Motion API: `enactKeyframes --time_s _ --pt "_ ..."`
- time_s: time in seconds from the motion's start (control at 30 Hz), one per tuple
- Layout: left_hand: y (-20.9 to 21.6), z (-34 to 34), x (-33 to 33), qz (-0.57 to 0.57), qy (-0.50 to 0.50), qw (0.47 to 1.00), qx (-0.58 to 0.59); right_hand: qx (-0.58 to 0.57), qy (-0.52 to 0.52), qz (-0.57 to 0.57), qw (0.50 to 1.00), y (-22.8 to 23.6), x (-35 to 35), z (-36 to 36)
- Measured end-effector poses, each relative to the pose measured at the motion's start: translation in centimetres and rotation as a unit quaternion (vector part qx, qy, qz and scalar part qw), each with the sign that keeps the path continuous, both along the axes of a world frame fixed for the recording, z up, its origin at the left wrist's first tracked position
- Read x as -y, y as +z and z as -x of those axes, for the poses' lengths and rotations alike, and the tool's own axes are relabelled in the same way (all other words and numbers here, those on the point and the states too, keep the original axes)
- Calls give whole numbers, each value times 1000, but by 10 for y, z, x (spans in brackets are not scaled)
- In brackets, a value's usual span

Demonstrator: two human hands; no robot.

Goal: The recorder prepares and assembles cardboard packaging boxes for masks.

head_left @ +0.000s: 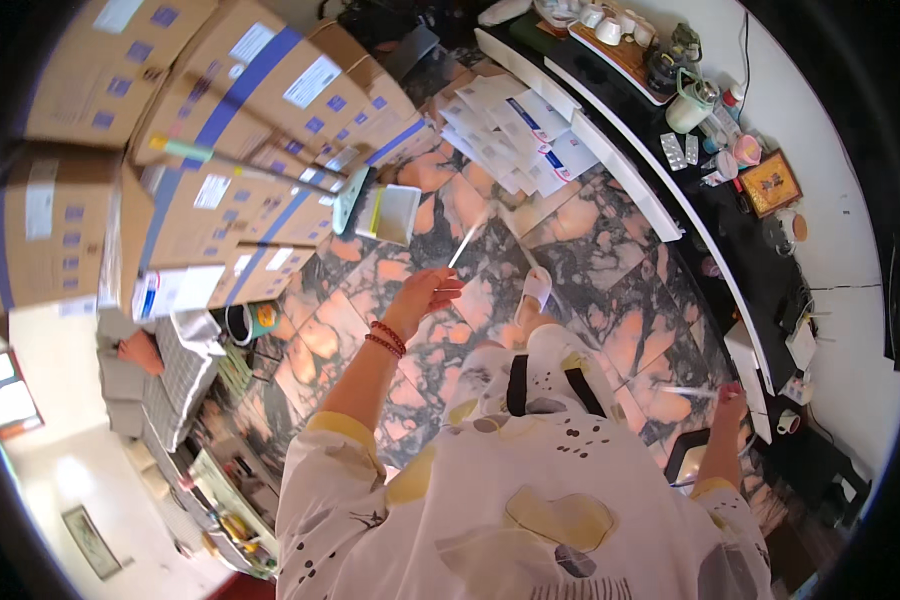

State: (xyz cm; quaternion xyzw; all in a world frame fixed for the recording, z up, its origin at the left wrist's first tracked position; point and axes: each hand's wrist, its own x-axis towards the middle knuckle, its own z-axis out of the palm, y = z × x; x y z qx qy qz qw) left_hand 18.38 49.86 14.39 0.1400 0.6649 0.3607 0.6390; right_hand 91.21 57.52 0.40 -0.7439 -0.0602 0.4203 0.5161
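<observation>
My left hand (428, 293) is stretched forward over the marble-patterned floor (610, 250), fingers apart, with a red bead bracelet (385, 338) on the wrist. A thin white stick (468, 240) lies just past its fingertips; I cannot tell whether they touch. My right hand (732, 394) is low at the right beside the black counter (740, 250), closed on a thin white rod (686, 390) that points left. My foot in a white slipper (536, 288) is ahead of me.
Stacked cardboard boxes (220, 120) fill the left. A white and green dustpan (385, 212) leans by them. White envelopes (515, 135) lie spread on the floor. The counter carries a tea tray (620, 45), a mug (688, 108) and a framed picture (770, 182). Another person's hand (140, 350) is at the left.
</observation>
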Motion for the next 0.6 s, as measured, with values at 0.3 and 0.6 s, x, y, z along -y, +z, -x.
enactKeyframes --time_s 0.3,0.6 --pt "-80 117 -173 86 -12 996 24 695 179 263 644 120 -69 79" --pt "-262 174 -254 173 -164 971 25 522 336 333 710 -39 -81 245"
